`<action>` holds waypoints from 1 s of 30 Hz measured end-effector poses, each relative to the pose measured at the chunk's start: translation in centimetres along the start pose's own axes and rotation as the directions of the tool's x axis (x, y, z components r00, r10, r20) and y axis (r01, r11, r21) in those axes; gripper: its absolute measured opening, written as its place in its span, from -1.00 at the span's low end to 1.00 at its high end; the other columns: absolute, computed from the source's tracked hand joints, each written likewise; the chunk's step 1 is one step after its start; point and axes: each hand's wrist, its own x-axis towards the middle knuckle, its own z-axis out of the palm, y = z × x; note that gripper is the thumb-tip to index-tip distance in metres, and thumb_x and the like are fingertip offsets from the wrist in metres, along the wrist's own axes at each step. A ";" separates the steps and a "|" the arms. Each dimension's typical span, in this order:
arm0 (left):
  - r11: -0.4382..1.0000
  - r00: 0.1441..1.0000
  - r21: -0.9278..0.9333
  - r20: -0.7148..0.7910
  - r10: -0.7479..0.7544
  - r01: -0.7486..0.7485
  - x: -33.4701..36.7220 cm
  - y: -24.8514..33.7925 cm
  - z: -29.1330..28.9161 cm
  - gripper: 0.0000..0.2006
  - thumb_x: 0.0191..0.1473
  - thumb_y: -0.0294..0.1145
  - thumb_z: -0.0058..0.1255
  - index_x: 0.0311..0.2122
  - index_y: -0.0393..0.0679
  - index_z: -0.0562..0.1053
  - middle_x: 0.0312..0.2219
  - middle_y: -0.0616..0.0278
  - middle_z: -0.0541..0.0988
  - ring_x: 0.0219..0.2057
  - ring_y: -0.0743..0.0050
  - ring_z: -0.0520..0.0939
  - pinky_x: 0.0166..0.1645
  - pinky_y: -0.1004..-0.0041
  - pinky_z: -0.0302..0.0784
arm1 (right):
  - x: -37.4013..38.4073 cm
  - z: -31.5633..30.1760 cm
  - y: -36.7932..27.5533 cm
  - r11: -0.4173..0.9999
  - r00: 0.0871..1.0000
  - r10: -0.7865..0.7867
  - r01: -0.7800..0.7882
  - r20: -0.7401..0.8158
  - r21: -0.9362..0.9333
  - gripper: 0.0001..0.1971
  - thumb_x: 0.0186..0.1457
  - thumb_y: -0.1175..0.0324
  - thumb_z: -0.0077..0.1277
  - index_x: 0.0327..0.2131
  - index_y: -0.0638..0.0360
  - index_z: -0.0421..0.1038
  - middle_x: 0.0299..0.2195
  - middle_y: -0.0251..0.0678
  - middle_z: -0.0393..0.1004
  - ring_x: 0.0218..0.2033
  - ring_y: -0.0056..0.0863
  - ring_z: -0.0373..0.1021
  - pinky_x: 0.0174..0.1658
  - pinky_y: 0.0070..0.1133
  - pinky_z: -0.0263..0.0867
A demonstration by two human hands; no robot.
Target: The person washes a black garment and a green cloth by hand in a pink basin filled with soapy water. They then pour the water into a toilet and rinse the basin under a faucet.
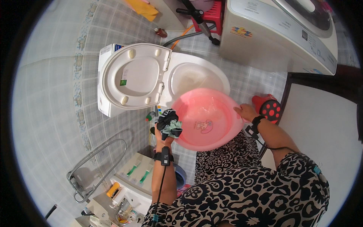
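Note:
A bunched wad of damp-looking dark and pale green cloth (169, 125) is clutched in my left hand (163, 141), beside the left edge of a round pink basin (185, 130). What kind of garment it is, I cannot tell. My right hand (247, 112) is closed on the basin's right rim. The basin has a cartoon figure on its bottom and seems to hold a little water. Its far rim overlaps the near side of the white toilet bowl (223, 77), whose lid and seat (107, 75) are raised to the left.
A washing machine (261, 45) stands at the far right, near a black stand leg (202, 26) and a red stool (215, 17). Right of my right hand is a red object with a dotted black face (270, 110). A washbasin cabinet (136, 174) and shower hose (96, 151) lie left.

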 end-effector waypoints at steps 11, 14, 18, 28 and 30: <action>0.914 0.821 0.214 -0.403 0.403 -0.344 -7.3 -3.8 -1.5 -0.70 -0.10 -0.17 -0.20 -0.29 -0.15 0.31 -0.49 0.27 0.35 -0.51 0.35 0.35 -0.33 0.34 0.30 | -2.8 -6.4 -8.3 0.977 0.979 -0.187 0.194 -0.085 0.084 -0.53 -0.09 -0.01 0.10 -0.43 0.31 0.35 -0.53 -0.10 0.43 -0.50 -0.26 0.38 -0.39 -0.43 0.28; 0.932 0.919 0.155 -0.178 0.351 -0.326 -10.0 -2.7 -7.2 -0.54 -0.08 -0.09 -0.20 -0.11 -0.18 0.34 -0.32 0.17 0.48 -0.36 0.19 0.48 -0.13 0.23 0.37 | -5.7 -8.7 -11.7 0.958 0.979 -0.206 0.203 -0.008 0.201 -0.60 -0.12 0.11 0.18 -0.40 0.28 0.35 -0.53 -0.24 0.42 -0.54 -0.51 0.34 -0.44 -0.53 0.26; 0.904 0.900 0.263 -0.190 0.391 -0.337 -10.8 -2.5 -3.7 -0.57 -0.04 -0.05 -0.20 -0.16 -0.14 0.41 -0.27 0.19 0.52 -0.30 0.22 0.53 -0.18 0.27 0.44 | -8.5 -11.2 -13.3 0.895 0.952 -0.296 0.247 0.080 0.371 -0.64 -0.10 0.22 0.17 -0.30 0.27 0.37 -0.45 -0.36 0.43 -0.44 -0.67 0.32 -0.37 -0.63 0.26; 0.882 0.921 0.299 -0.026 0.388 -0.364 -11.9 0.5 2.3 -0.62 0.01 -0.17 -0.24 -0.15 -0.22 0.39 -0.28 0.13 0.51 -0.29 0.22 0.53 -0.16 0.31 0.43 | -10.1 -10.6 -13.2 0.668 0.927 -0.316 0.067 0.201 0.741 -0.45 -0.09 0.38 0.10 0.01 0.28 0.18 -0.14 -0.28 0.39 -0.16 -0.54 0.34 -0.06 -0.59 0.26; 0.881 0.948 0.351 0.092 0.306 -0.318 -12.0 1.1 3.1 -0.58 0.02 -0.16 -0.27 -0.13 -0.28 0.36 -0.28 0.07 0.50 -0.28 0.19 0.53 -0.14 0.30 0.43 | -9.7 -10.5 -13.5 0.683 0.919 -0.306 0.030 0.248 0.730 -0.45 -0.09 0.38 0.10 0.01 0.29 0.18 -0.13 -0.28 0.39 -0.14 -0.53 0.33 -0.04 -0.58 0.25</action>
